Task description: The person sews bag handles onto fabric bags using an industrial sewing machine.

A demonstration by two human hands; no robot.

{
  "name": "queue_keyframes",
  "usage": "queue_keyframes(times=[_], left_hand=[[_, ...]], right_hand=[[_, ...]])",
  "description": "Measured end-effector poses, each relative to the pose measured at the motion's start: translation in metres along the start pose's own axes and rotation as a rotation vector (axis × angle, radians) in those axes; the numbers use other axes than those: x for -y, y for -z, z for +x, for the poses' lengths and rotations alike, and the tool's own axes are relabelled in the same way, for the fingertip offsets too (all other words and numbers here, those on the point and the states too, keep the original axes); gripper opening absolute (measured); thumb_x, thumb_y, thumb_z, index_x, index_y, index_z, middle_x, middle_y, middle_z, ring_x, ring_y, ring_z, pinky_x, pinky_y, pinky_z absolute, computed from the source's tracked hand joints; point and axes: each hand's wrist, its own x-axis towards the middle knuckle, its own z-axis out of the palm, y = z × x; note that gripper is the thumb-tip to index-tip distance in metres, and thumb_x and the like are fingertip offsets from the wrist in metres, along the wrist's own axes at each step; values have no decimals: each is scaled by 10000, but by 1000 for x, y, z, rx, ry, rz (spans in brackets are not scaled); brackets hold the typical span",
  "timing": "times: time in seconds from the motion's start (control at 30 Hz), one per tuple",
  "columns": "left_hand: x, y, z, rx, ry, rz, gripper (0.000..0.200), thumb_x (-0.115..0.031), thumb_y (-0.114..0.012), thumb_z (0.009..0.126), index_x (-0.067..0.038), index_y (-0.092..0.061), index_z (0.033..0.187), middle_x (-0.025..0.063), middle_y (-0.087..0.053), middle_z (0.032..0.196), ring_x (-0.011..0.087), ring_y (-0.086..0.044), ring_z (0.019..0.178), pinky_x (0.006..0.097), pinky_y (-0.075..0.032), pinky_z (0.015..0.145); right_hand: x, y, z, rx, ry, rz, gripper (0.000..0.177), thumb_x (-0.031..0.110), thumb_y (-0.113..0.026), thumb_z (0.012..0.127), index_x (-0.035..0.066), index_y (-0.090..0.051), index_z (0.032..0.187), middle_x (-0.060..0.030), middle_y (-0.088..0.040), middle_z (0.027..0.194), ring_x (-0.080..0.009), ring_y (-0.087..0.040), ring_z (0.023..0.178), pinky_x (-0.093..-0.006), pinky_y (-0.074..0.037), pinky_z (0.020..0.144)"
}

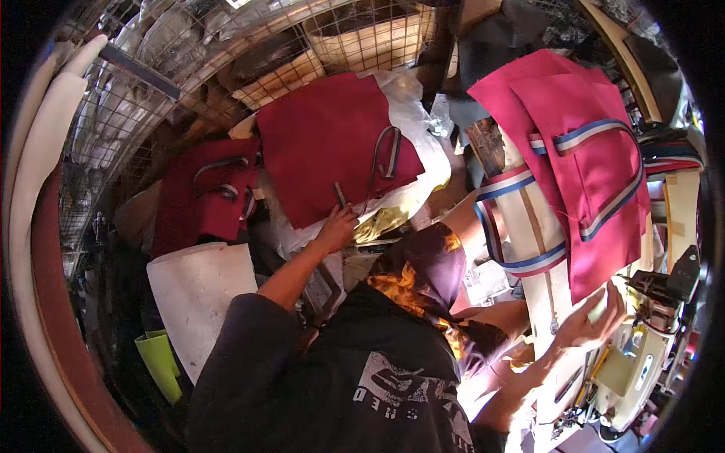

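Note:
My left hand (337, 229) is closed at the lower edge of a dark red fabric panel (325, 143), beside the end of a striped strap (340, 196). The panel lies over a white plastic bag (427, 151). On the right, my right hand (595, 317) has its fingers apart and partly curled, close to a cream sewing machine (638, 377). Just above it hangs the lower corner of a brighter red fabric stack (559, 113). A striped webbing strap (619, 215) loops over that stack. Another striped band (521, 264) hangs around a pale post-like surface.
More dark red pieces with straps (204, 196) lie at the left, above a white sheet (204, 294). A lime-green piece (160, 366) sits below. Wire mesh (370, 45) stands at the back. My legs in patterned shorts (423, 264) are between the fabric stacks.

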Motion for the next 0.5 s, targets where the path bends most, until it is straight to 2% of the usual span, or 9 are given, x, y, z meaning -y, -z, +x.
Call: queue_keyframes(times=[0.07,0.1,0.17,0.27,0.37,0.47,0.5], left_hand=[[3,-10,-7,-147,7,-49,284,-108,-641,835,-45,-657,1112,158,-584,1294,365,-452,1347,556,-306,1158],[2,-10,-9,-221,76,-111,292,-95,-637,833,-40,-654,1119,165,-584,1293,373,-458,1338,544,-326,1145],[-1,-8,-12,-372,225,-238,309,-70,-628,829,-30,-649,1135,179,-584,1292,391,-470,1319,519,-365,1117],[14,4,-6,-418,739,-502,362,-68,-633,809,5,-629,1165,229,-584,1271,432,-499,1269,482,-408,1077],[69,-56,1,-769,1090,-614,426,-120,-674,818,34,-602,1208,282,-574,1277,456,-527,1228,462,-424,1062],[85,-47,6,-831,1196,-848,549,-201,-741,812,56,-566,1264,300,-562,1315,456,-533,1236,471,-426,1059],[84,-36,6,-764,1225,-819,581,-212,-753,811,57,-552,1286,295,-557,1332,449,-534,1243,471,-425,1061]], right_hand=[[21,-15,18,175,-7,177,197,6,-663,921,-20,-698,1113,-185,-659,1126,-316,-650,1049,-432,-542,864],[33,-24,27,235,-20,251,217,16,-677,908,6,-704,1123,-169,-647,1159,-322,-639,1063,-431,-534,884],[40,-37,42,389,103,210,342,67,-694,901,37,-655,1240,-152,-624,1220,-350,-598,1137,-458,-497,969],[45,-59,54,491,114,201,399,130,-676,922,40,-609,1305,-172,-605,1269,-369,-581,1175,-468,-476,1005],[39,-72,57,599,121,187,406,168,-654,942,39,-593,1322,-185,-590,1300,-377,-569,1198,-470,-467,1013],[36,-72,59,658,137,157,404,187,-632,958,38,-584,1330,-187,-592,1301,-380,-568,1199,-468,-467,1007],[35,-71,61,663,146,155,398,192,-623,966,38,-584,1331,-185,-599,1291,-380,-574,1189,-467,-470,1002]])
